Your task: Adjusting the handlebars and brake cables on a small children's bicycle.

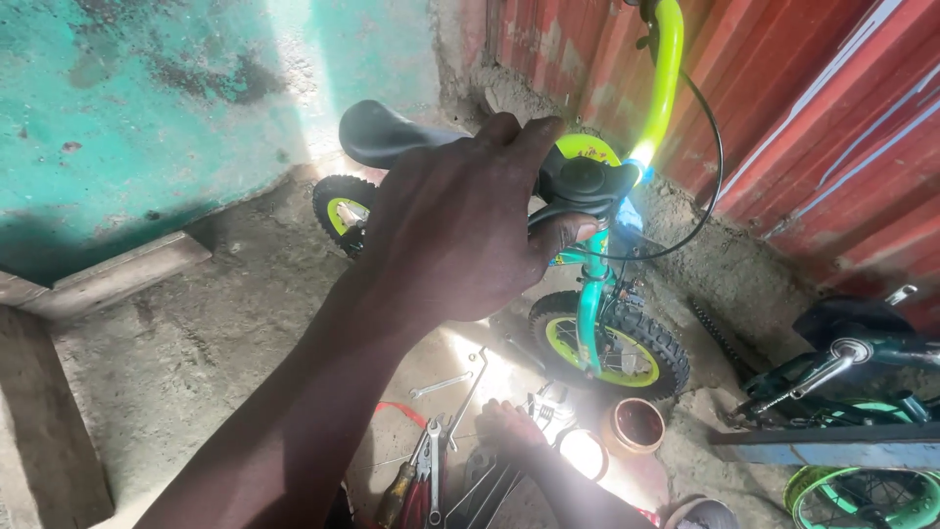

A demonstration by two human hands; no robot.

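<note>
A small child's bicycle (590, 294) stands on the dirt floor. It has a teal frame, a lime-green handlebar (668, 69), a black saddle (382, 132) and black tyres on lime rims. My left hand (460, 230) reaches in from the lower left and is closed around the black grip end of the handlebar (586, 181), fingers over the top and thumb beneath. Far below, my right hand (509, 431) rests among tools on the floor beside a shiny metal part (548, 407). Whether it holds anything is unclear.
A spanner (441, 385), pliers (431, 470) and a screwdriver (397, 490) lie on the floor. A brown bowl (634, 426) sits by the front wheel. A second small bicycle (852, 392) stands at right, against a red corrugated wall (832, 118). A teal wall (147, 98) and wooden plank (108, 279) are at left.
</note>
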